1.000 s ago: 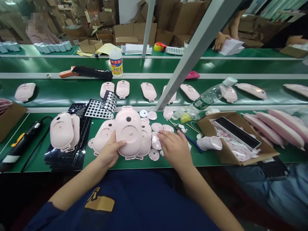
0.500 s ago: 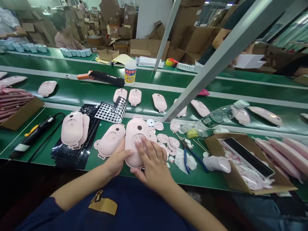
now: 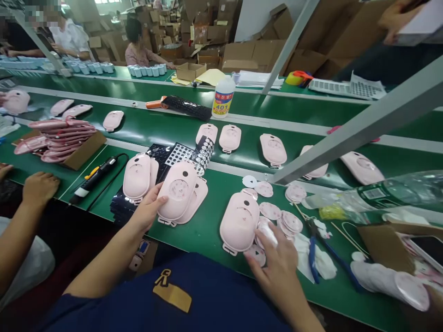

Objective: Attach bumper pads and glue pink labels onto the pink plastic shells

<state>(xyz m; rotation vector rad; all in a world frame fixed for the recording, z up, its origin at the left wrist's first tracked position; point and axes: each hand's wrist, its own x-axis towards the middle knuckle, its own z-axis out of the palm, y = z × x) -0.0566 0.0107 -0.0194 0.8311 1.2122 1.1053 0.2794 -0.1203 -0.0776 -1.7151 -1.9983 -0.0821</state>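
My left hand (image 3: 148,210) grips the lower left edge of a pink plastic cover (image 3: 175,203), thumb on top. That cover overlaps another pink cover (image 3: 196,200) lying beneath it. Over to the right, my right hand (image 3: 278,260) has its thumb and fingers apart above loose round printed discs (image 3: 255,253). A shiny pale piece (image 3: 268,234) shows by its fingertips; whether they touch it is unclear. Beside this hand another pink cover (image 3: 239,223) lies on the green table, with a dark round spot and a round recess. More discs (image 3: 290,222) lie behind the fingers.
Pliers with blue handles (image 3: 313,258), a disc stack (image 3: 391,283) and a plastic bottle (image 3: 398,191) lie at right. An electric screwdriver (image 3: 95,177) and stacked pink covers (image 3: 136,177) are at left. A metal post (image 3: 360,110) slants across. A co-worker's hand (image 3: 40,188) rests at far left.
The pink cover in my left hand has moved left onto another cover. My right hand has come off it and moved right to the discs. The view has shifted left.
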